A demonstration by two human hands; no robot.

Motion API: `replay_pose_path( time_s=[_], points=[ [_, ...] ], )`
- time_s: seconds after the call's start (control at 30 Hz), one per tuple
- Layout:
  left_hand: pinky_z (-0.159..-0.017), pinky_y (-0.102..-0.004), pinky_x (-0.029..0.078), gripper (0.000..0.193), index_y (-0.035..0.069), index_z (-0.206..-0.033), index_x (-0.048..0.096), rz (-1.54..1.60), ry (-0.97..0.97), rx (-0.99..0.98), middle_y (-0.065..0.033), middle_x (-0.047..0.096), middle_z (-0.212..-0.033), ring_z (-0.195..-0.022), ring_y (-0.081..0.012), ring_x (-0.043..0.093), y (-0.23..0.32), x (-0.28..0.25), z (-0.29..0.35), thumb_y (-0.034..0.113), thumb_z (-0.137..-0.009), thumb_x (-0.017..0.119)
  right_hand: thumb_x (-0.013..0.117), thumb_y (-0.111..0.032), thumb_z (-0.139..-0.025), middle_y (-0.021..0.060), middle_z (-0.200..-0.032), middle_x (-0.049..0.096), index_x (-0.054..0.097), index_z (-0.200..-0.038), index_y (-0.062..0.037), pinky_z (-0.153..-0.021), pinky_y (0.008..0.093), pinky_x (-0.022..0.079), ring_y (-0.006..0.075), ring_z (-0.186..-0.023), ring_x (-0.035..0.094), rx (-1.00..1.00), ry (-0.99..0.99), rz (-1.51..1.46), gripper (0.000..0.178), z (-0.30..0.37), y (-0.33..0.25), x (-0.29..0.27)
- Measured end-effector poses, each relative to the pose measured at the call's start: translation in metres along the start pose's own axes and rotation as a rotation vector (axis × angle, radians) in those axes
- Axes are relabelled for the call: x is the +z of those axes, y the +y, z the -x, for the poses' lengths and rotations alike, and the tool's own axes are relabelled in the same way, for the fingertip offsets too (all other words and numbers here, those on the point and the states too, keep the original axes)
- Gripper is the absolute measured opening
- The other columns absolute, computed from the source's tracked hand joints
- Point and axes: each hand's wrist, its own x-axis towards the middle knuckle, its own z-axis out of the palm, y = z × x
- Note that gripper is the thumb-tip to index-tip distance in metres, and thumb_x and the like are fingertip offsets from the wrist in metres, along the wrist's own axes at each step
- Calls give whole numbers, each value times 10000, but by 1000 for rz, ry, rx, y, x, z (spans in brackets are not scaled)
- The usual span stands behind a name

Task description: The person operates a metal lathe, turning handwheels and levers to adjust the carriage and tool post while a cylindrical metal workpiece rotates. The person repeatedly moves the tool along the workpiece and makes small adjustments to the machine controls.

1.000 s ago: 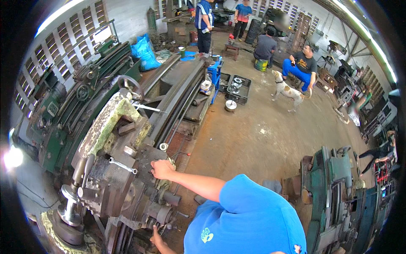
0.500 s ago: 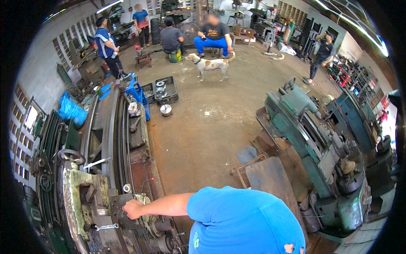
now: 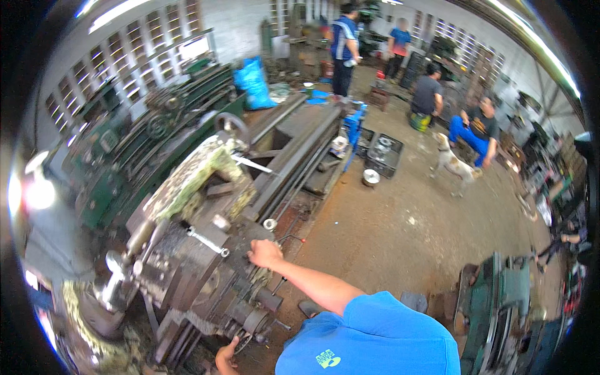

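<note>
My right hand [image 3: 265, 253] rests with curled fingers on the carriage top of a worn metal lathe; anything under the fingers is hidden. Lower down, my left hand [image 3: 227, 354] is at a small handwheel [image 3: 245, 339] on the lathe's front, thumb along its rim and fingers partly hidden. A combination wrench [image 3: 208, 242] lies on the cross slide left of my right hand. Beyond it, a caliper-like silver tool [image 3: 253, 164] lies across the machine. A metal ring [image 3: 270, 224] sits just past my right hand. A shiny round part [image 3: 114, 289] stands at the chuck end.
A red-tipped lever [image 3: 292, 237] projects near my right forearm. Another green lathe [image 3: 150, 131] runs along the wall, and a green machine [image 3: 494, 300] stands at right. A black crate [image 3: 383, 155], a dog [image 3: 453, 164] and several people are across the floor.
The view has swung left, bringing the chuck end, a bright lamp and my left hand into sight. My right hand stays on the lathe carriage.
</note>
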Motion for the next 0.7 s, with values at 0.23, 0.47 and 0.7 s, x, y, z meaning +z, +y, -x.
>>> replay_pose_path(
  time_s=[0.23,0.47,0.7],
  points=[
    [-980,-579,435,1133,-181,-1345,389,339,244,188,-315,458,-1381,-1248,-455,489,-19,36,24,632,-667,792,669,-318,-789,196,-793,679,632,-857,-65,-729,502,529,392,-819,670,-18,11,50,264,7,-3,-1],
    [-1134,-418,298,1229,-203,-1413,208,440,406,226,-359,307,-1470,-1388,-397,345,-21,57,14,608,-687,780,680,-324,-799,179,-755,673,628,-842,-66,-721,479,520,373,-792,671,-34,53,7,267,10,1,3],
    [-1168,-450,236,1365,-175,-1449,-6,383,465,109,-366,38,-1542,-1466,-414,125,-2,70,26,651,-677,760,657,-338,-813,205,-814,683,629,-848,-60,-762,498,525,398,-838,667,2,14,-18,281,9,4,0]
  ],
)
